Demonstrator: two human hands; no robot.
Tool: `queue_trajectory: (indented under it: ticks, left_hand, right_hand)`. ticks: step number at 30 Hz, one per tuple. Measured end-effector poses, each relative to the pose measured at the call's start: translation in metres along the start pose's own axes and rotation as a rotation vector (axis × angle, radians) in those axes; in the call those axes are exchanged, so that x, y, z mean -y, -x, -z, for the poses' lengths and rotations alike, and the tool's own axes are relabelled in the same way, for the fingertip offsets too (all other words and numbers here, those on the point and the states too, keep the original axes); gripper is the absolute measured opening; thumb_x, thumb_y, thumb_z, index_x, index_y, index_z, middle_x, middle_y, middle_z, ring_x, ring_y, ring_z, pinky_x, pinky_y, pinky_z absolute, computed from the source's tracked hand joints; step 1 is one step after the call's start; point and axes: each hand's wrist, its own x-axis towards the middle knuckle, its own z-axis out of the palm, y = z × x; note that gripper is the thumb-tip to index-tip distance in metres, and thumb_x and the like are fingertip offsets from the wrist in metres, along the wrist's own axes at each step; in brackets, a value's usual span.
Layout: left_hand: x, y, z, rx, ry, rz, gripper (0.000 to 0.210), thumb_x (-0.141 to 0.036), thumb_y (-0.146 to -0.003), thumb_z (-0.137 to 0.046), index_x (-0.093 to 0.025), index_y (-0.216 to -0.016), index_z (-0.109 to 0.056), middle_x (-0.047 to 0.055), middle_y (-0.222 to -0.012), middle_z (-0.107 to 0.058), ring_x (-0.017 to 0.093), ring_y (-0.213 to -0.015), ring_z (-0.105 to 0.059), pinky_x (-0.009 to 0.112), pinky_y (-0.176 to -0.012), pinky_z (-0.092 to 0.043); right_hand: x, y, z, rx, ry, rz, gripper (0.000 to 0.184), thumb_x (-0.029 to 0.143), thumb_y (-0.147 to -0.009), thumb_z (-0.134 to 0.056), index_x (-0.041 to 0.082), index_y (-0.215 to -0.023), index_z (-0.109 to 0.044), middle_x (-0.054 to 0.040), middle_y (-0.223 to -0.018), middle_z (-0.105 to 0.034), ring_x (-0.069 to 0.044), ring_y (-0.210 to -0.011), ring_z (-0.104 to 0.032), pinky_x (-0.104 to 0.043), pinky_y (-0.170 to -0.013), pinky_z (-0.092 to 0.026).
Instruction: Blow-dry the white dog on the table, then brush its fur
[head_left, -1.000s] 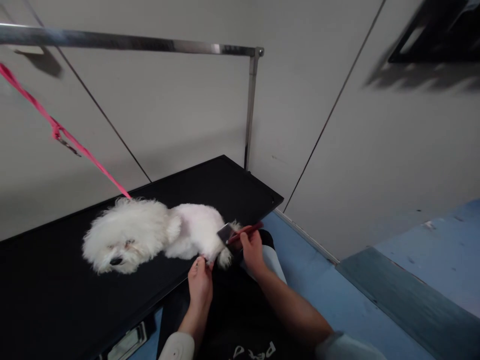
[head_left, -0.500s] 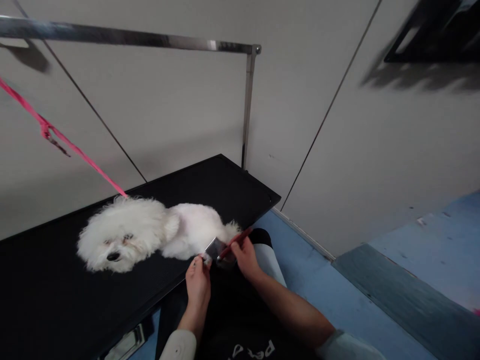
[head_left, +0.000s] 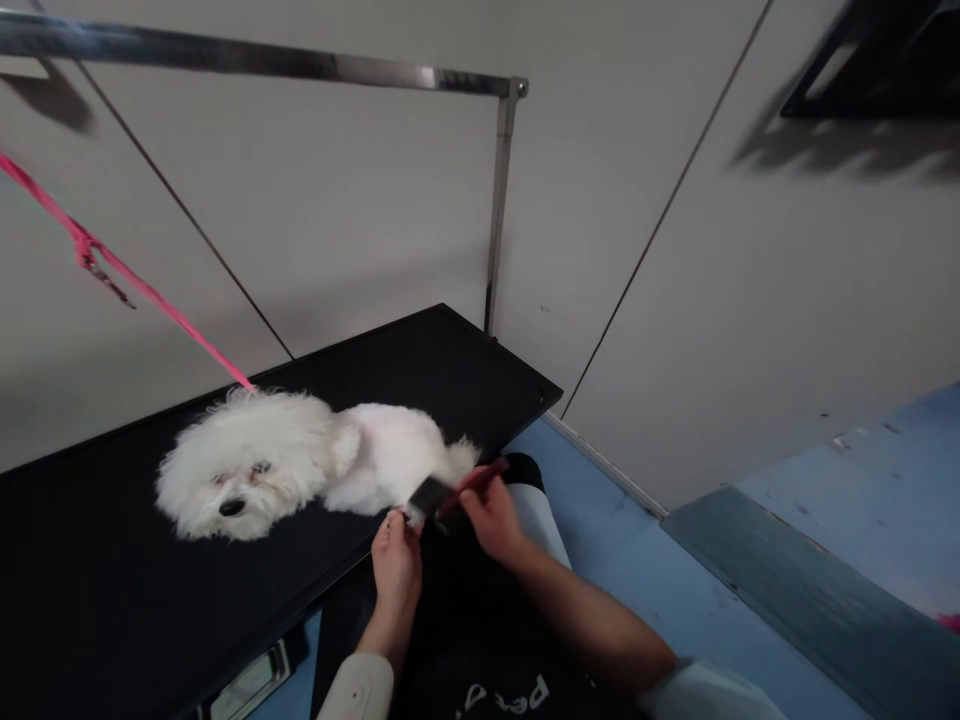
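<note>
A white, fluffy dog (head_left: 247,465) lies on a black grooming table (head_left: 420,350), its head toward the left and its hindquarters by my hands. My left hand (head_left: 397,550) is closed on the dog's paw at the table's front edge; most of the paw is hidden by the fingers. In my right hand (head_left: 491,515) is a slicker brush (head_left: 471,484) with a red handle. The dark, flat brush head points left and lies at the fur just beside my left fingers. Motion smears the brush slightly.
A pink leash (head_left: 165,305) runs from the dog's neck to the upper left. A metal grooming arm (head_left: 499,200) rises from the table's far edge and spans leftward. Grey wall panels stand behind; a black rack (head_left: 862,70) hangs at upper right. The floor (head_left: 600,510) is blue.
The slicker brush's head has turned, showing a dark face where it was shiny before. The dog's head has turned slightly. My left hand keeps its hold on the paw.
</note>
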Motion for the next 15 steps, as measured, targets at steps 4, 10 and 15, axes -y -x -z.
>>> queue_trajectory:
  ticks: [4, 10, 15]
  left_hand:
    - [0.0, 0.0, 0.0, -0.017, 0.023, 0.003, 0.016, -0.026, -0.091, -0.058, -0.018, -0.083, -0.068, 0.008, -0.086, -0.072, 0.019, -0.085, -0.068, 0.03, -0.081, -0.056]
    - [-0.001, 0.001, -0.001, -0.017, 0.008, 0.006, 0.018, -0.028, -0.09, -0.059, -0.017, -0.079, -0.067, 0.007, -0.081, -0.07, 0.018, -0.078, -0.066, 0.03, -0.076, -0.056]
    - [-0.004, 0.002, 0.0, -0.046, -0.005, -0.015, 0.019, -0.028, -0.092, -0.057, -0.018, -0.079, -0.067, 0.007, -0.083, -0.071, 0.019, -0.083, -0.068, 0.031, -0.08, -0.057]
  right_hand:
    - [0.0, -0.002, 0.001, -0.176, 0.025, -0.03, 0.009, 0.033, -0.083, -0.06, 0.026, -0.088, -0.056, -0.0029, -0.083, -0.065, -0.023, -0.08, -0.064, -0.038, -0.078, -0.054]
    - [0.0, -0.008, -0.003, 0.03, -0.018, -0.133, 0.01, 0.033, -0.081, -0.061, 0.025, -0.083, -0.056, -0.0007, -0.076, -0.063, -0.02, -0.07, -0.061, -0.035, -0.069, -0.053]
    - [0.001, -0.011, -0.001, -0.19, 0.003, -0.004, 0.012, 0.034, -0.082, -0.06, 0.024, -0.089, -0.058, -0.0035, -0.085, -0.066, -0.021, -0.081, -0.063, -0.035, -0.077, -0.053]
